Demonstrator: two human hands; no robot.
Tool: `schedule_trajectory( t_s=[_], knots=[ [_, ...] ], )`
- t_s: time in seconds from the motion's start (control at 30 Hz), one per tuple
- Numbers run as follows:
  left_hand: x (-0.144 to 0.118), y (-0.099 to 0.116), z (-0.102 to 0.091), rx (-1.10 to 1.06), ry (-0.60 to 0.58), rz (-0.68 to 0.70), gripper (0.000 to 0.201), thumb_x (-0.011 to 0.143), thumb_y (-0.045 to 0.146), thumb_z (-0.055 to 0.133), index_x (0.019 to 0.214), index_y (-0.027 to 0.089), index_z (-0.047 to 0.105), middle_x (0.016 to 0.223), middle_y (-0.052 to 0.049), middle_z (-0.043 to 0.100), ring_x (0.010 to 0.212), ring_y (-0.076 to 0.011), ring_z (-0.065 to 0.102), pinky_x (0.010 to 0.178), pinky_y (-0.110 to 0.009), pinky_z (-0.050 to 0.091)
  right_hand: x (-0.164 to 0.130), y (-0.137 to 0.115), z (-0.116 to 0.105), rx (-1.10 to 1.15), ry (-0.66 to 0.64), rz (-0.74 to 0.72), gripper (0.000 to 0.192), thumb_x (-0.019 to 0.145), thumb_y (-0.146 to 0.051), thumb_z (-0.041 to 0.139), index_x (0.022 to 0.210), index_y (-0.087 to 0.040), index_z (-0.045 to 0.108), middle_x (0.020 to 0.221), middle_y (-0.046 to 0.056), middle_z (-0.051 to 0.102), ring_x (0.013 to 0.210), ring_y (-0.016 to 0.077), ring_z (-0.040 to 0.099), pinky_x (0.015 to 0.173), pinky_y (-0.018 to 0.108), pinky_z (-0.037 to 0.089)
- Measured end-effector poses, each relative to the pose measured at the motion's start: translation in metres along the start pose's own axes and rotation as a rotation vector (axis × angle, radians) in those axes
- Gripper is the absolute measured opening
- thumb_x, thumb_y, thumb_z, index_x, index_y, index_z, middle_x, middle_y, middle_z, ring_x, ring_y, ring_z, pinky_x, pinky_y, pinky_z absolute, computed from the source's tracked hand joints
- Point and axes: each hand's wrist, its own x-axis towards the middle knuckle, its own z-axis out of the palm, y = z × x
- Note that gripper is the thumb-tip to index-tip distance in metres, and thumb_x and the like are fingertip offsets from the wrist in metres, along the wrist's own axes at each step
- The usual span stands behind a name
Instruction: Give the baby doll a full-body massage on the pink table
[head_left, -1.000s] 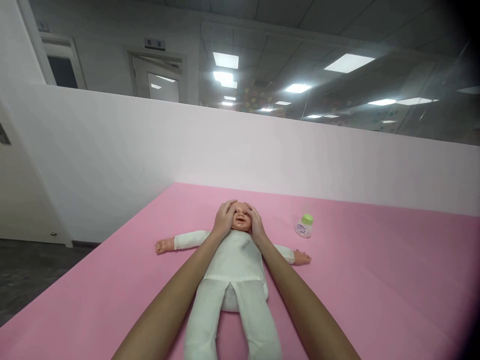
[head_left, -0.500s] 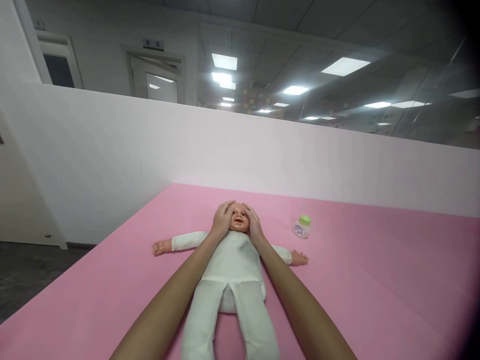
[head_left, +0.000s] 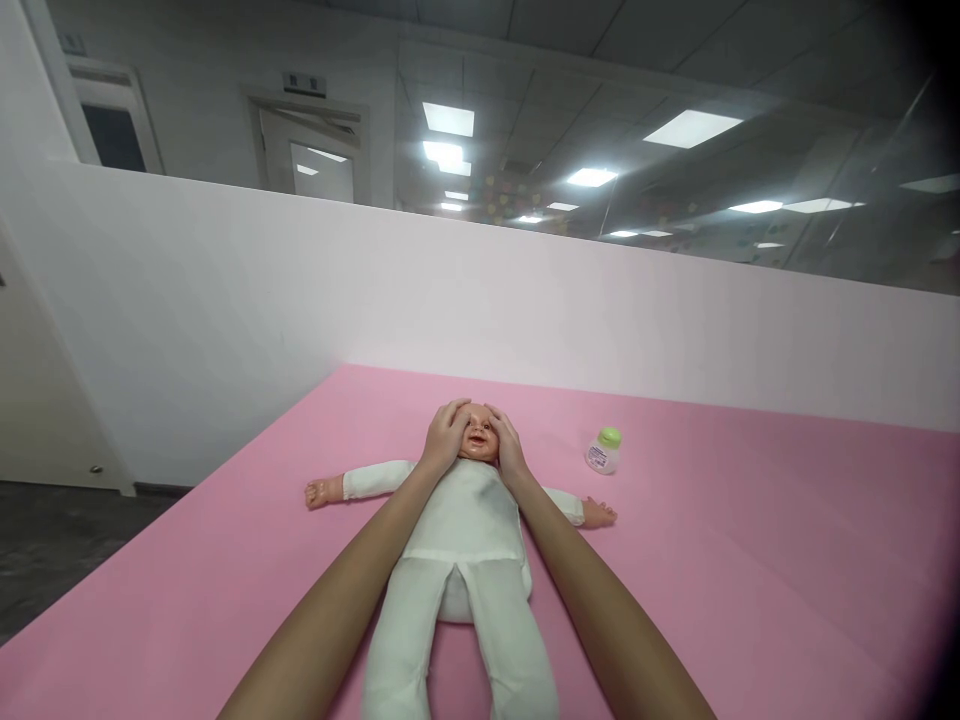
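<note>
Your doll (head_left: 466, 515) is face-up on the pink worktop (head_left: 720, 590), and its head (head_left: 479, 447) sits between your two hands, no offset to either side. Long axis runs from the far edge toward you: head at the far end, legs leaving the bottom of the view.

Left hand (head_left: 445, 437) lies along the head's left-edge side, right hand (head_left: 508, 443) along the other. Both are unclenched, fingers extended and slightly curved, cupping rather than gripping. Neither is nearer. Can't tell how hard they press; your fingers hide the sides of the head.

In the way: your forearms cross in front of the doll's sleeves (head_left: 377, 480), close along its torso. Its arms stick out sideways, one toward the worktop's left edge, one to the right.

Small jar (head_left: 601, 458) with a green lid (head_left: 610, 437) stands upright right of the head, just beyond the doll's outstretched hand (head_left: 600, 513). Your right hand is nearer to it. White partition (head_left: 480, 290) backs the far edge.
</note>
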Motion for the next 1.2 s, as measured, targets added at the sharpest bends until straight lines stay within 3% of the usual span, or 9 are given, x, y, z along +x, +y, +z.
schedule_trajectory(
  t_s=[1.2],
  knots=[
    [-0.0019,0.0028,0.0002,-0.018,0.013,-0.003,0.032,0.095,0.027,0.051,0.120,0.021,0.069,0.129,-0.008,0.068,0.125,-0.0232,0.059,0.110,-0.037,0.043,-0.0016,0.0004,0.0028,0.041,0.004,-0.006,0.043,0.078,-0.043,0.070,0.115,-0.024,0.073,0.128,0.003,0.072,0.125,0.0248,0.062,0.108,0.037,0.047]
  ],
)
